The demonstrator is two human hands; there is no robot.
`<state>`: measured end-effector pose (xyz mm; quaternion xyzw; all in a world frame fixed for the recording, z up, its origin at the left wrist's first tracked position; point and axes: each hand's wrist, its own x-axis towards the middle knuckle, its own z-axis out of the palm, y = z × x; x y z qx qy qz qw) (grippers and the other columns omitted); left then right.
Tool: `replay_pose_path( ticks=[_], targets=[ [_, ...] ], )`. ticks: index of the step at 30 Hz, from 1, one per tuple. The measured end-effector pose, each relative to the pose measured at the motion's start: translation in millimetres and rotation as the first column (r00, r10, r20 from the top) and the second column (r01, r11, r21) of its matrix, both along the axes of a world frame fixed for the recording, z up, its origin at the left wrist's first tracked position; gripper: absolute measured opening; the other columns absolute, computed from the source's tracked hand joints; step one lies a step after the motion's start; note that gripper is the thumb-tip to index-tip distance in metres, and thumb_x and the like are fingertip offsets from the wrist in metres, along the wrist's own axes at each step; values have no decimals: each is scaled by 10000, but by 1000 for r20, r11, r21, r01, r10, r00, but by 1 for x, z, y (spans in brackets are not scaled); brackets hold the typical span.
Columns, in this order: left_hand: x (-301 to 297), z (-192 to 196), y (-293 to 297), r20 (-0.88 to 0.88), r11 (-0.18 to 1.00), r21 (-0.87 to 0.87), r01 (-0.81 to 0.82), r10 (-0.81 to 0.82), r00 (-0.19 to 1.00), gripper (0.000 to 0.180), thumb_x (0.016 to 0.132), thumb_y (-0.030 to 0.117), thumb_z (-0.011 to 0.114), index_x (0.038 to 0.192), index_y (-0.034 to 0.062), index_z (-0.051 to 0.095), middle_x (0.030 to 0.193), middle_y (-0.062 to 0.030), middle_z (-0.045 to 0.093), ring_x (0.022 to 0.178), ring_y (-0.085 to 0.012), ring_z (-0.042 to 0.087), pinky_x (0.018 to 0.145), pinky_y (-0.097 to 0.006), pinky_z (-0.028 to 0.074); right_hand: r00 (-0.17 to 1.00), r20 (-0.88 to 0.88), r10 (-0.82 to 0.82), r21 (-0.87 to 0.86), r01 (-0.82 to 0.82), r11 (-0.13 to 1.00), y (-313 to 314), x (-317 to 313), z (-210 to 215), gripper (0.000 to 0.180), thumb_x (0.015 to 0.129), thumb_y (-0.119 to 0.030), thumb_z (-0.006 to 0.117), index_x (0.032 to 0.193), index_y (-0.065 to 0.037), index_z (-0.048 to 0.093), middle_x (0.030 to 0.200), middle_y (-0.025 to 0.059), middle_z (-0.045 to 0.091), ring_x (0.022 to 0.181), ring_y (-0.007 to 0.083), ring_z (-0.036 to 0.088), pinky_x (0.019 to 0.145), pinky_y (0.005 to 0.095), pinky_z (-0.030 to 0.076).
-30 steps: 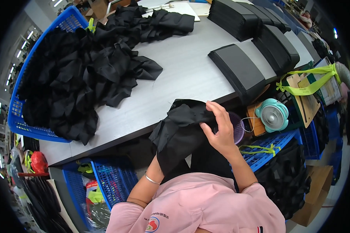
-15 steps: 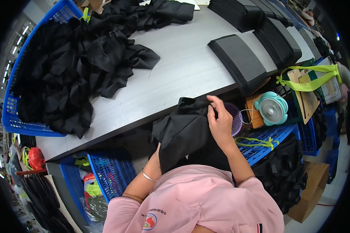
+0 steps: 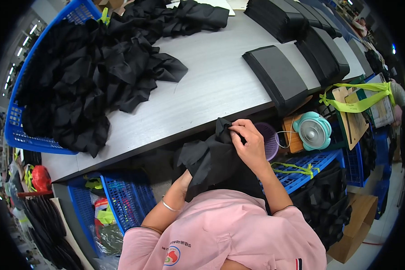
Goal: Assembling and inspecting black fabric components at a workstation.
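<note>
The right hand (image 3: 251, 145) pinches the top fold of a black cloth piece (image 3: 209, 159), fingers closed on the soft, matte fabric just off the near edge of the table (image 3: 211, 85). The cloth hangs limp below the hand, creased and bunched, draping down toward the pink shirt. The left hand (image 3: 184, 180) sits underneath that cloth, mostly hidden by it; it seems to support the fabric from below, but whether its fingers are closed cannot be told. A thin silver bracelet (image 3: 170, 206) circles the left wrist.

Just beside the right hand, on its outer side, a small purple mesh basket (image 3: 267, 139) touches the table's dark edge, and beyond it stands a round teal fan (image 3: 313, 131), smooth plastic. Below these, a blue lattice crate (image 3: 310, 164) with yellow-green straps leaves little room on that side.

Ahead of the hands the grey table surface lies flat and smooth, with a wide bare band running across it. Farther ahead and to the right lie stacks of folded black pieces (image 3: 274, 74), rectangular and crisp-edged, near the table edge. Farther ahead and to the left, a loose heap of black cloth (image 3: 90, 76) spills out of a blue plastic basket (image 3: 20, 135) onto the tabletop, ragged and crumpled.
</note>
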<state>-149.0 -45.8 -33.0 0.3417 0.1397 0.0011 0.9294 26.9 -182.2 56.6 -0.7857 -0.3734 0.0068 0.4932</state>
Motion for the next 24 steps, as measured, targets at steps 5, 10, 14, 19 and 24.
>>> replay_pose_path(
  ticks=[5,10,14,19,24],
  targets=[
    [15,11,44,-313,955,-78,-285,248,917,538,1018,406,547,1439,76,484,1325,-36,575,1174,-141,564,990,-283,476,841,-288,458,181,-422,888,-20,19,16,106,817,6,699,918,36,702,1097,94,653,1010,227,634,893,332,487],
    [40,31,68,95,896,299,-328,315,944,451,1038,317,528,1400,49,510,1288,-35,596,1104,-143,596,945,-288,494,824,-397,404,271,-315,909,-12,55,23,110,867,-24,672,858,72,620,1263,88,575,1109,150,536,955,275,401],
    [82,57,56,77,892,276,-359,352,933,422,1018,194,549,1403,27,499,1304,-50,592,1121,-140,591,964,-283,482,937,-273,215,275,-138,951,35,113,34,196,940,-112,630,1055,45,653,1274,92,568,1104,151,551,922,277,430],
    [90,53,33,33,821,504,-269,293,956,351,1037,164,521,1305,-58,570,1301,-149,603,1176,-213,604,1047,-323,468,973,17,-229,213,220,952,58,146,-3,234,962,-107,607,1153,16,665,1313,135,548,1197,249,564,998,337,433],
    [71,54,69,51,513,696,-503,663,747,249,1023,170,568,1189,4,653,1135,-69,663,989,-139,640,883,-264,486,866,-495,-73,248,221,943,24,83,-39,181,988,-109,592,1046,40,678,956,76,706,802,113,656,738,253,520]
  ],
)
